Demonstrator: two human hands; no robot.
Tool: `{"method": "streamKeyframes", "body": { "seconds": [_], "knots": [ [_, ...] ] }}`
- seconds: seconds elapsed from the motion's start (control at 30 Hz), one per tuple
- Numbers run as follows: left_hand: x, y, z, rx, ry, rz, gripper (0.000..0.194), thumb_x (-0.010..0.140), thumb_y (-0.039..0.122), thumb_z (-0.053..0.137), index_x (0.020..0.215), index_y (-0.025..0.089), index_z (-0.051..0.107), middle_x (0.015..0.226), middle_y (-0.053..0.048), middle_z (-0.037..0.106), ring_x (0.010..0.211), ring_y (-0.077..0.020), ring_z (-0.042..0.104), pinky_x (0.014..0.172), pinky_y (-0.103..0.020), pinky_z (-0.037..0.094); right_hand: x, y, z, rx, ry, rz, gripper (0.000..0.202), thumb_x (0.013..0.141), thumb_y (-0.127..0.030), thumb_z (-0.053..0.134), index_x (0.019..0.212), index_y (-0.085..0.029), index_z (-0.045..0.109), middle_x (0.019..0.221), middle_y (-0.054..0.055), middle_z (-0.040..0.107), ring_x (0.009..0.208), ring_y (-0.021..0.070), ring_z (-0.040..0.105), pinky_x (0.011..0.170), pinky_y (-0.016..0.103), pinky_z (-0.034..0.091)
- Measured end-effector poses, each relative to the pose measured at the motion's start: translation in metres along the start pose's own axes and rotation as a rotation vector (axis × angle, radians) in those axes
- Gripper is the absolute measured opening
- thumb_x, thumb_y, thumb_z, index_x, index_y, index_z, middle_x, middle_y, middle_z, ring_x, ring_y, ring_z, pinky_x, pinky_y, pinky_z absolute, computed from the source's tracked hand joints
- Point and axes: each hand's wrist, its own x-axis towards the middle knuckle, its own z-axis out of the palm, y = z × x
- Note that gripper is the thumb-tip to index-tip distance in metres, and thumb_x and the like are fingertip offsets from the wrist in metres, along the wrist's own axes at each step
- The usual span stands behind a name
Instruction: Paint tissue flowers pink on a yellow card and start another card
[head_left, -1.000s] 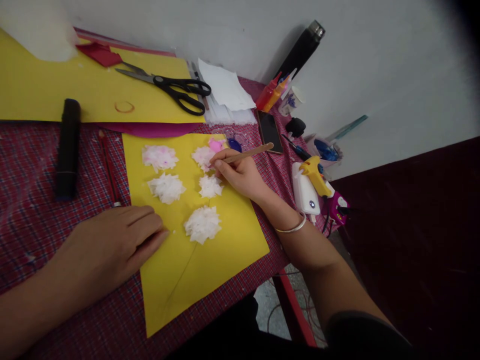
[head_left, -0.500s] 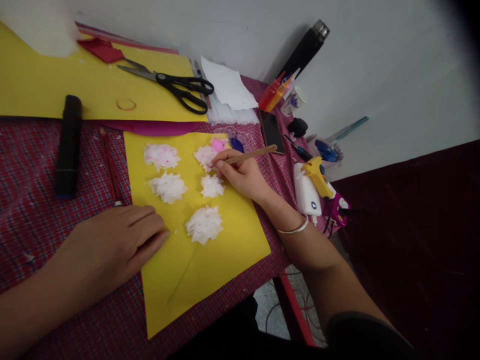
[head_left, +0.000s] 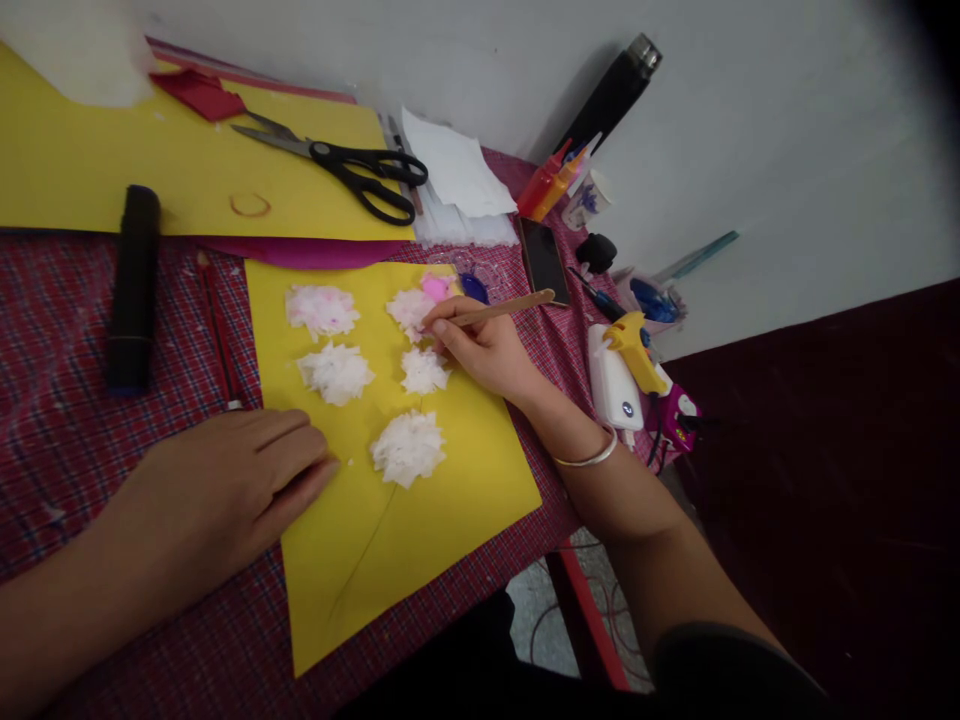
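Hardly anything has changed: you're still at the pink-tinged puff on the yellow sheet, your right hand pinching the wooden stick; your left hand's grip I can't tell

Your one view comes from your own head, looking forward and steeply down over the table, near enough that your left hand, your right hand and the yellow sheet between them fill much of the near and middle ground. It faces the pale wall across the far side, and sits aslant, so the sheet and table edges run diagonally. At near right you catch your dark sleeve and, below the table, some floor, while darkness rounds off the far right corner.
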Motion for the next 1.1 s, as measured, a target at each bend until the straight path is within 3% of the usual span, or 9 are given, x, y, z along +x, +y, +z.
{"method": "streamKeyframes", "body": {
  "seconds": [0.6,1.1],
  "knots": [
    [-0.0021,-0.0021,0.0022,-0.028,0.002,-0.003,0.031,0.099,0.043,0.039,0.081,0.027,0.057,0.079,0.001,0.061,0.076,-0.0226,0.057,0.074,-0.039,0.036,-0.0019,0.0001,0.0015,-0.013,-0.016,-0.018,0.028,0.094,-0.044,0.053,0.090,-0.017,0.058,0.075,-0.001,0.058,0.059,0.0068,0.053,0.054,0.019,0.044],
    [-0.0021,-0.0013,0.0036,-0.092,0.024,-0.075,0.032,0.096,0.046,0.042,0.078,0.027,0.060,0.077,0.001,0.061,0.075,-0.0212,0.056,0.075,-0.038,0.036,-0.0036,-0.0042,0.0005,-0.056,-0.058,-0.021,0.014,0.096,-0.029,0.052,0.093,-0.016,0.058,0.075,-0.001,0.055,0.061,0.0072,0.049,0.056,0.020,0.042]
  ]
}}
